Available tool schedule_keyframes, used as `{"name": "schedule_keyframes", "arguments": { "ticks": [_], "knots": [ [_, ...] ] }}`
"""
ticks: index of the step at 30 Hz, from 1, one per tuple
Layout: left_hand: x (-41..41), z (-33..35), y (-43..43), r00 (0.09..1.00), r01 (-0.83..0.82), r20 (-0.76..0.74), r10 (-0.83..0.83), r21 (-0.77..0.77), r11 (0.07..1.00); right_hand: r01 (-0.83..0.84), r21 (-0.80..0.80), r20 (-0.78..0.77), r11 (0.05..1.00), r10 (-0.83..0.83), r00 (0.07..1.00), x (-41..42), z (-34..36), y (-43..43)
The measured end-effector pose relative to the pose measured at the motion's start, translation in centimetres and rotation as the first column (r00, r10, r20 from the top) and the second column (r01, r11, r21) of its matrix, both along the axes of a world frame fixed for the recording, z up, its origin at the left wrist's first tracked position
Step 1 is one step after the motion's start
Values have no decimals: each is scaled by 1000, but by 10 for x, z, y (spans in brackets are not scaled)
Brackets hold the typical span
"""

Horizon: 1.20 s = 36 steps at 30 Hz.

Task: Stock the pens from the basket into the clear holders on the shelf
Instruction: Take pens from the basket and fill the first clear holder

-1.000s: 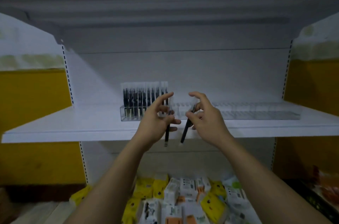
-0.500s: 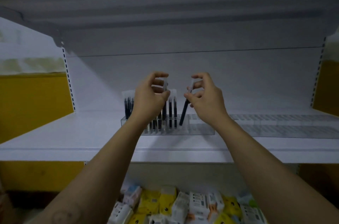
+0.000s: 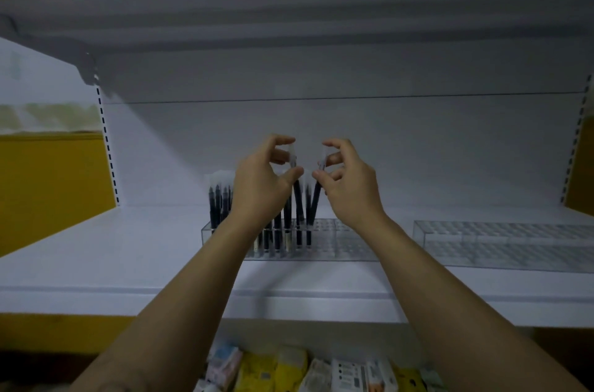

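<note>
Pens (image 3: 218, 202) stand in a clear holder (image 3: 347, 244) on the shelf (image 3: 128, 263). My left hand (image 3: 260, 189) pinches one pen (image 3: 298, 199), my right hand (image 3: 350, 192) a second pen (image 3: 315, 202).

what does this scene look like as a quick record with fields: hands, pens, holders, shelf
left hand: pinches left pen near its cap, pen tilted
right hand: pinches right pen near its cap, pen tilted
pen tips: down at the top of the middle holder; cannot tell if seated
middle holder: clear, on the shelf, left part holds stocked pens, right part shows bare holes
right holder: clear, no pens visible
below shelf: packets, yellow and white
basket: not in view
</note>
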State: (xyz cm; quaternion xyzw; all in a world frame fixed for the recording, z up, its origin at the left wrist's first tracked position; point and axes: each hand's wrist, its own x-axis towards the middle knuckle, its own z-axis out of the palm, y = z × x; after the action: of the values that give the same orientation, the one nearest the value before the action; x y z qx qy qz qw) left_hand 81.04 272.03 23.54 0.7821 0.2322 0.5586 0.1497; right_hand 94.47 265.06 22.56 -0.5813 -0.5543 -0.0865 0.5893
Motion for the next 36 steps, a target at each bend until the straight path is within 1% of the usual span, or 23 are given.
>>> {"name": "schedule_keyframes", "arguments": {
  "ticks": [4,9,11,13,15,17,19,21,24,29,33,36],
  "knots": [
    [-6,4,10,999,-16,-42,16,-19,1000,1,-28,59,1000,1,998,0,0,0],
    [-8,5,16,998,29,-45,-31,-50,998,2,-71,141,997,9,990,-6,2,2],
    [-5,7,16,996,30,-88,-34,-43,999,-3,-100,148,995,18,989,-7,3,4],
    [-1,6,15,984,28,-174,-34,-38,999,-1,-112,143,994,17,990,-8,2,6],
    [2,2,12,967,4,-254,-2,7,1000,17,-112,160,994,1,987,-8,-2,6],
    [2,-5,13,957,-24,-288,41,65,998,43,-138,208,989,-14,978,-7,-10,4],
    [-1,-10,14,952,-51,-295,80,105,993,64,-193,252,979,-13,968,-5,-21,3],
    [-4,-12,15,950,-77,-290,112,130,989,69,-248,262,966,-2,965,-4,-31,0],
    [-6,-13,13,947,-88,-294,132,156,984,113,-286,296,951,-25,955,-5,-42,-5],
    [-5,-20,14,907,-109,-357,222,308,945,163,-327,342,931,-45,939,-10,-43,-9],
    [-7,-21,13,911,-111,-344,225,321,941,158,-355,340,922,-30,940,-10,-41,-9],
    [-11,-17,10,893,-108,-386,231,315,943,130,-380,295,916,-14,955,-11,-40,-11]
  ]
}}
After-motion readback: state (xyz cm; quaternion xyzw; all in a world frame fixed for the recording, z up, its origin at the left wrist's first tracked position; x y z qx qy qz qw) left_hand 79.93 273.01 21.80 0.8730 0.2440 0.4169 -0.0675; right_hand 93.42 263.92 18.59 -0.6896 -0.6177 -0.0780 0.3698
